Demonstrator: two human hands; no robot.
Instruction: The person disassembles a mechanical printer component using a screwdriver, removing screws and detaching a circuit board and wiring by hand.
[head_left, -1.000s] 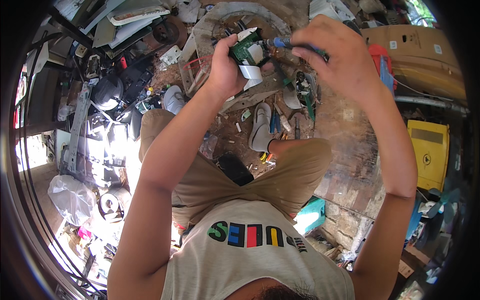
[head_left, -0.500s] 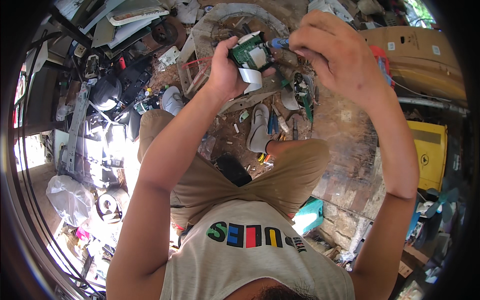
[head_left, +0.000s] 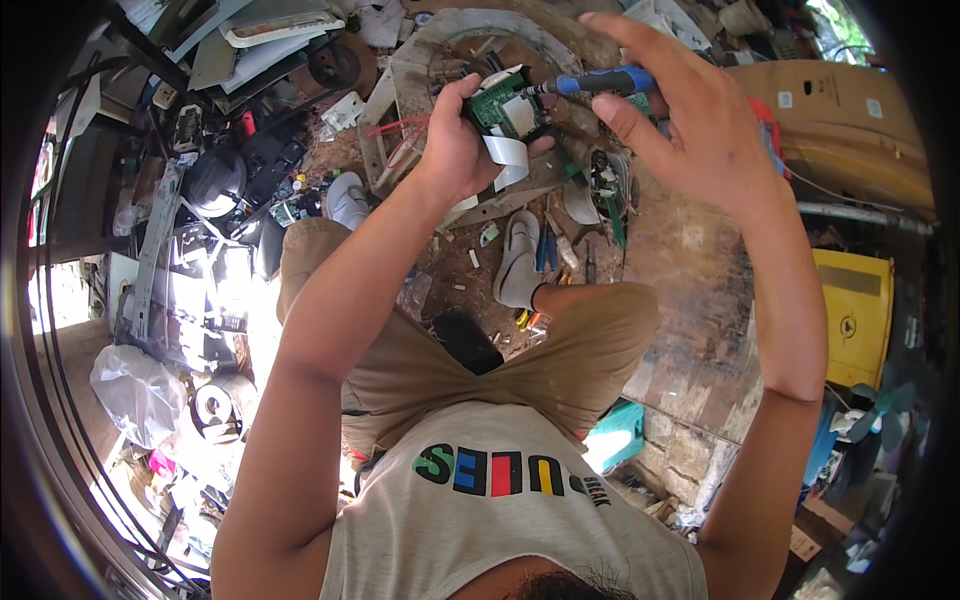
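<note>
My left hand is closed around a small device with a green circuit board, held up in front of me. A white flat ribbon cable curls down from it beside my wrist. A blue and black screwdriver lies across from the right, its shaft end at the board. Around its handle my right hand is spread, with index finger and thumb wide apart. The handle's butt end is by the lower fingers, which are partly hidden; whether they touch it I cannot make out.
Pliers and other hand tools lie on the ground by my shoe. A round metal frame stands beyond my hands. Scrap parts crowd the left. At right are a cardboard box and a yellow case.
My right hand's fingers have come off the screwdriver handle and spread apart, baring the handle. My left hand with the board has shifted very slightly right.
</note>
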